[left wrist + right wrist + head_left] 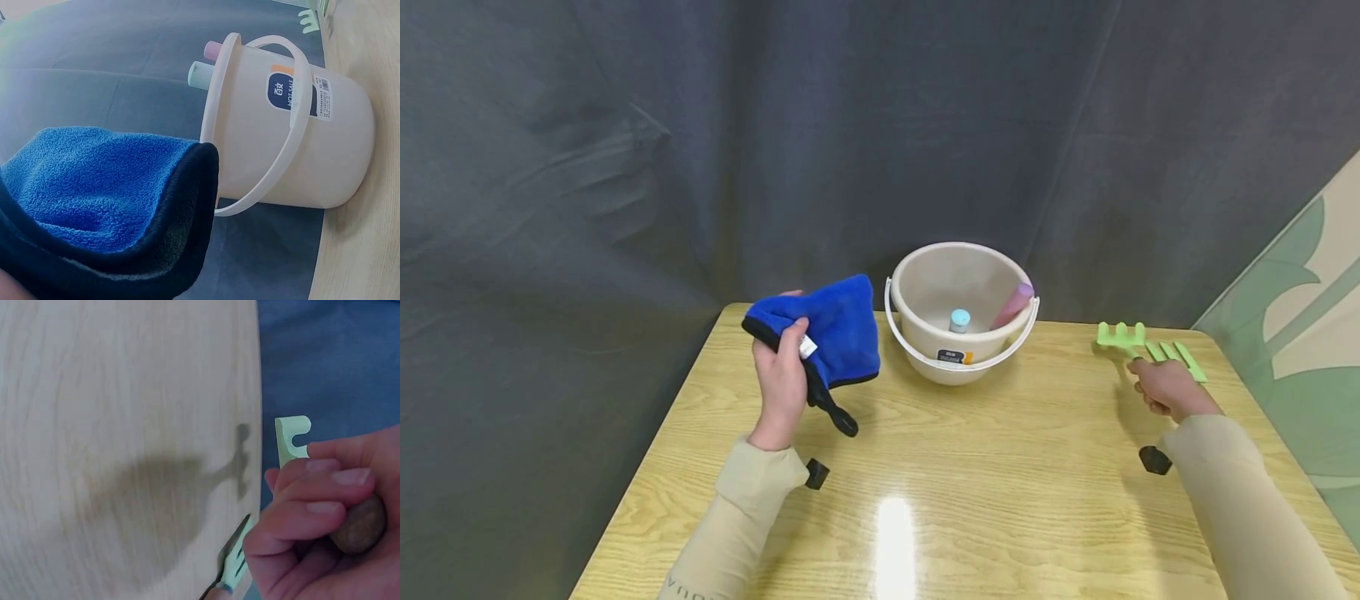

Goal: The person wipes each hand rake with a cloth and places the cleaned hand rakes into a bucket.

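My left hand (pixel 782 379) grips a folded blue towel (pixel 846 333) with black edging, a white tag and a hanging loop, raised left of the bucket. In the left wrist view the towel (pixel 106 181) covers much of the lower left. At the table's right, my right hand (pixel 1171 387) holds a light green hand rake (pixel 1122 335). Its fingers curl round the handle, whose brown rounded end (pixel 361 526) shows in the right wrist view. Beneath that hand, a green slotted garden tool (pixel 1187 362) lies on the table.
A beige bucket (pixel 917 321) with a white handle stands at the back middle of the wooden table (pixel 1000 467). Inside are a pink container (pixel 1013 305) and a blue-capped one (pixel 959 320). A dark curtain (pixel 880 125) hangs behind; a patterned panel (pixel 1311 333) borders the right.
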Demonstrator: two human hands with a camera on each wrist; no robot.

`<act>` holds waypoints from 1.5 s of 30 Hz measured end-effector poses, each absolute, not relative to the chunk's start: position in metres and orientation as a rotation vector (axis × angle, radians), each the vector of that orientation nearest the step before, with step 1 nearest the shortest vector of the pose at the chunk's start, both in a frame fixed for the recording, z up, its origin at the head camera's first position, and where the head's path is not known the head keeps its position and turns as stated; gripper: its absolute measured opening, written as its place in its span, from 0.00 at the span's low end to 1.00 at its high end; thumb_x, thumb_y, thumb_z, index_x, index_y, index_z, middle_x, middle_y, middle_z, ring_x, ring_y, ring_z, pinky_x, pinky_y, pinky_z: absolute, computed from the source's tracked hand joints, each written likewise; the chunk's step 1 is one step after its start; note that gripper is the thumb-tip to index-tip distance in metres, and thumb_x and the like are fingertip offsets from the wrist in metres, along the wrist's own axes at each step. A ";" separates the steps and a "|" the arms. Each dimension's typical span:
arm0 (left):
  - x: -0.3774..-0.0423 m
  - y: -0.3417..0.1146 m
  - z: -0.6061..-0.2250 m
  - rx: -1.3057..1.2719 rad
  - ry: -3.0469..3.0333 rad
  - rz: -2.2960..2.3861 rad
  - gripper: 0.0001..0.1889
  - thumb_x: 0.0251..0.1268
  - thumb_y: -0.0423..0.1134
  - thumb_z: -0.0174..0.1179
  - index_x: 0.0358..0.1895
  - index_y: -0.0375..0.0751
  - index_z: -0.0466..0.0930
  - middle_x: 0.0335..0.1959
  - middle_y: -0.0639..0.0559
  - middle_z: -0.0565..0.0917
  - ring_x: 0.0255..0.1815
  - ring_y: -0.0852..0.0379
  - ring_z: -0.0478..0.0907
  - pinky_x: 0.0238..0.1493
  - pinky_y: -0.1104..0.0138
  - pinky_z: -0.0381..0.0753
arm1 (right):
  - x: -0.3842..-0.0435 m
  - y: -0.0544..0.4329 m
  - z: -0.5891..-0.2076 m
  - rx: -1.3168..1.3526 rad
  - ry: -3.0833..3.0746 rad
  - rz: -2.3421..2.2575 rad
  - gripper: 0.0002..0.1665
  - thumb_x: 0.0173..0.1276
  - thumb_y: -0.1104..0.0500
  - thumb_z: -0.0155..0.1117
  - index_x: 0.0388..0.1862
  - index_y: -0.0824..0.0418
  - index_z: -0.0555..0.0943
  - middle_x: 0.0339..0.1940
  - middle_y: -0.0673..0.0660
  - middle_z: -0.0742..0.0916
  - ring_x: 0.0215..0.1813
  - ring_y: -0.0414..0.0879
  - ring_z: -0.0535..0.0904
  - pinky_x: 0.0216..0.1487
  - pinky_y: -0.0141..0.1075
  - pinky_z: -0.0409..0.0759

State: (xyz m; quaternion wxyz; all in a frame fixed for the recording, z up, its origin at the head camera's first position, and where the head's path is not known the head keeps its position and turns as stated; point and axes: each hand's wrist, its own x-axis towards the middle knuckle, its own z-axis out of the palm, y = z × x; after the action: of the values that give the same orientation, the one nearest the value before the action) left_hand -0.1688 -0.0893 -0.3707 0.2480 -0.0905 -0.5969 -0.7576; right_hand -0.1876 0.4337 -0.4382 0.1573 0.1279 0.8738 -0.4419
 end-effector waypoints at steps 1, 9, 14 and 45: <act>-0.169 -0.089 -0.371 -0.247 -1.631 -2.064 0.16 0.73 0.37 0.52 0.58 0.34 0.74 0.57 0.44 0.78 0.56 0.48 0.74 0.64 0.60 0.71 | -0.187 0.433 -0.437 0.349 2.502 -1.268 0.35 0.82 0.49 0.35 0.61 0.84 0.67 0.17 0.46 0.71 0.18 0.38 0.65 0.22 0.33 0.70; -0.170 -0.089 -0.373 -0.222 -1.620 -2.076 0.16 0.73 0.37 0.52 0.58 0.33 0.73 0.56 0.44 0.78 0.56 0.49 0.74 0.64 0.60 0.71 | -0.184 0.418 -0.420 0.240 2.582 -1.297 0.41 0.83 0.47 0.33 0.69 0.86 0.59 0.16 0.45 0.66 0.17 0.37 0.58 0.18 0.33 0.63; -0.168 -0.087 -0.373 -0.197 -1.606 -2.086 0.16 0.71 0.36 0.54 0.57 0.33 0.75 0.55 0.44 0.79 0.54 0.48 0.76 0.62 0.60 0.73 | -0.181 0.404 -0.405 0.250 2.622 -1.319 0.40 0.83 0.44 0.35 0.68 0.83 0.62 0.17 0.45 0.66 0.17 0.38 0.57 0.19 0.34 0.61; -0.173 -0.082 -0.378 -0.205 -1.633 -2.040 0.27 0.63 0.23 0.49 0.68 0.32 0.67 0.63 0.44 0.76 0.58 0.49 0.75 0.63 0.59 0.73 | -0.149 0.313 -0.316 0.033 2.816 -1.408 0.31 0.82 0.46 0.41 0.59 0.72 0.74 0.21 0.51 0.70 0.18 0.41 0.61 0.16 0.40 0.60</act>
State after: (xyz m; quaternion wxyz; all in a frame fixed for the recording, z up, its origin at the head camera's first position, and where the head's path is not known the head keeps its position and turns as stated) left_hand -0.1727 -0.0823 -0.3777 0.2574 -0.0756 -0.6020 -0.7520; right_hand -0.1494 0.3130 -0.3161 -0.0035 0.0104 0.8944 -0.4471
